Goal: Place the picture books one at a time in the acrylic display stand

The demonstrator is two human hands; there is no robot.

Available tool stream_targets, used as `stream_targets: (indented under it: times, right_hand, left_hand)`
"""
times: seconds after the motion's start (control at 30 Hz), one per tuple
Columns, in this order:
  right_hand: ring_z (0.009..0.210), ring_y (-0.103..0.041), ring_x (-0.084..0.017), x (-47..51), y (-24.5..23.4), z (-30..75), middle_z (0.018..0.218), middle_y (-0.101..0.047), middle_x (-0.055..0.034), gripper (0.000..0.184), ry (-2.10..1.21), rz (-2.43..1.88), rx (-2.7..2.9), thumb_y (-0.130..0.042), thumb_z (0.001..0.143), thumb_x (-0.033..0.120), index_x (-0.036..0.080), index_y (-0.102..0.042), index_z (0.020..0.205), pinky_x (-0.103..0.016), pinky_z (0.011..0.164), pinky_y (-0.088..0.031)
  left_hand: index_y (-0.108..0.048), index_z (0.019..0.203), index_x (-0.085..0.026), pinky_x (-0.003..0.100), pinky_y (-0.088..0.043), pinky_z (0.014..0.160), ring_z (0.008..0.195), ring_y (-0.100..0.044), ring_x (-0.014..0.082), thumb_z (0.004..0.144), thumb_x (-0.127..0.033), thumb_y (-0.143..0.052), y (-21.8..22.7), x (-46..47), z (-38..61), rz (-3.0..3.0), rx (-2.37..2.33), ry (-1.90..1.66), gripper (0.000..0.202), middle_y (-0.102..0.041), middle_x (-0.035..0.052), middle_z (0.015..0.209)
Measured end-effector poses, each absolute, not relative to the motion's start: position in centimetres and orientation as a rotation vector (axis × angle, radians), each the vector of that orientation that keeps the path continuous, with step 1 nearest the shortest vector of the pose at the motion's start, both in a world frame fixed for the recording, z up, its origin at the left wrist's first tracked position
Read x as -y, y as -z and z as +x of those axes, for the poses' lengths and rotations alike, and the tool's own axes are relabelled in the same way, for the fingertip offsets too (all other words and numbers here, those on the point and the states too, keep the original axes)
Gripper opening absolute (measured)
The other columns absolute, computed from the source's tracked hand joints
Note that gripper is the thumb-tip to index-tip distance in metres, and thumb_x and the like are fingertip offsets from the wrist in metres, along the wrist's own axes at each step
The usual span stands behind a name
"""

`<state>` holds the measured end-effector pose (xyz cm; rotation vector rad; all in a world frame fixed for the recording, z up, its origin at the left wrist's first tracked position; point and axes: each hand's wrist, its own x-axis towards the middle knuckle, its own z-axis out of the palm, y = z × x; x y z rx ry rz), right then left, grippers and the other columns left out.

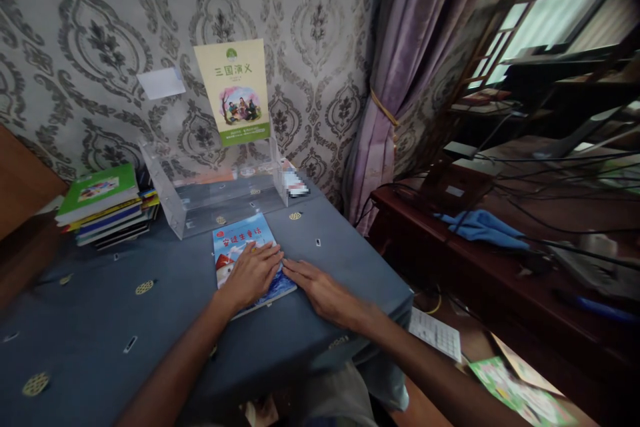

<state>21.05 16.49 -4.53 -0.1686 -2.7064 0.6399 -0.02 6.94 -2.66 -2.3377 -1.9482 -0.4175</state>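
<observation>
A blue picture-covered book with red Chinese characters lies flat on the table, its cover up. My left hand rests palm down across the middle of the cover, fingers stretched out toward the right. At the book's right edge, my right hand lies with its fingers extended, the tips touching the edge near my left fingertips. Behind the book stands a clear acrylic stand. A cream and green book with a picture of seated figures appears upright above the stand, against the wall.
A stack of books with a green one on top sits at the left of the cloth-covered table. A purple curtain hangs behind. To the right, a dark red desk carries cables and a blue cloth. Papers lie below.
</observation>
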Motion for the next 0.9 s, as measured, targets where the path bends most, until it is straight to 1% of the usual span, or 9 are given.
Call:
stream_targets:
  times: [0.13, 0.23, 0.43, 0.63, 0.77, 0.9]
  right_hand:
    - [0.140, -0.045, -0.022, -16.3, 5.4, 21.4, 0.149, -0.051, -0.0128, 0.078, -0.591, -0.160, 2.736, -0.043, 0.075, -0.005, 0.020, -0.043, 0.149, -0.048, 0.119, -0.036]
    - [0.139, -0.046, -0.022, -16.3, 5.8, 21.6, 0.147, -0.053, -0.0144, 0.076, -0.564, -0.139, 2.725, -0.042, 0.075, -0.005, 0.017, -0.045, 0.147, -0.048, 0.118, -0.036]
    - [0.141, -0.044, -0.021, -16.2, 5.7, 21.7, 0.148, -0.051, -0.0142, 0.076, -0.545, -0.140, 2.727, -0.042, 0.074, -0.004, 0.017, -0.044, 0.147, -0.047, 0.118, -0.037]
    - [0.133, -0.053, -0.022, -15.6, 5.7, 22.2, 0.139, -0.060, -0.0147, 0.069, -0.512, -0.115, 2.692, -0.044, 0.075, -0.002, 0.016, -0.051, 0.141, -0.046, 0.117, -0.039]
    - [0.131, -0.055, -0.021, -15.6, 6.0, 22.3, 0.137, -0.061, -0.0146, 0.068, -0.452, -0.078, 2.644, -0.044, 0.075, -0.003, 0.016, -0.052, 0.140, -0.046, 0.114, -0.043]
    - [0.127, -0.058, -0.022, -15.4, 6.2, 22.4, 0.133, -0.064, -0.0170, 0.060, -0.395, -0.061, 2.613, -0.043, 0.080, -0.001, 0.012, -0.054, 0.138, -0.047, 0.111, -0.046]
  left_hand:
    - [-0.056, 0.137, -0.024, 0.050, -0.034, 0.116, 0.138, -0.048, 0.0222, 0.102, -0.029, -0.038, 2.6, -6.1, 0.2, -2.407, 1.941, 0.445, 0.040, -0.055, 0.0070, 0.145]
    - [-0.057, 0.137, -0.024, 0.049, -0.034, 0.116, 0.138, -0.048, 0.0215, 0.102, -0.029, -0.038, 2.3, -5.8, 0.3, -2.452, 1.930, 0.459, 0.040, -0.056, 0.0066, 0.145]
    - [-0.060, 0.134, -0.024, 0.051, -0.034, 0.115, 0.137, -0.050, 0.0230, 0.102, -0.028, -0.037, 2.3, -5.9, 0.6, -2.420, 1.936, 0.468, 0.039, -0.058, 0.0074, 0.142]
    - [-0.056, 0.137, -0.023, 0.051, -0.027, 0.120, 0.138, -0.048, 0.0211, 0.102, -0.027, -0.039, 2.4, -5.0, 1.3, -2.447, 1.949, 0.490, 0.040, -0.055, 0.0071, 0.145]
    - [-0.056, 0.136, -0.021, 0.051, -0.028, 0.120, 0.138, -0.049, 0.0209, 0.102, -0.026, -0.039, 2.2, -4.6, 1.6, -2.475, 1.905, 0.480, 0.039, -0.056, 0.0083, 0.144]
    - [-0.057, 0.135, -0.020, 0.052, -0.026, 0.120, 0.137, -0.049, 0.0216, 0.103, -0.026, -0.036, 2.0, -4.4, 1.7, -2.452, 1.893, 0.416, 0.039, -0.056, 0.0086, 0.144]
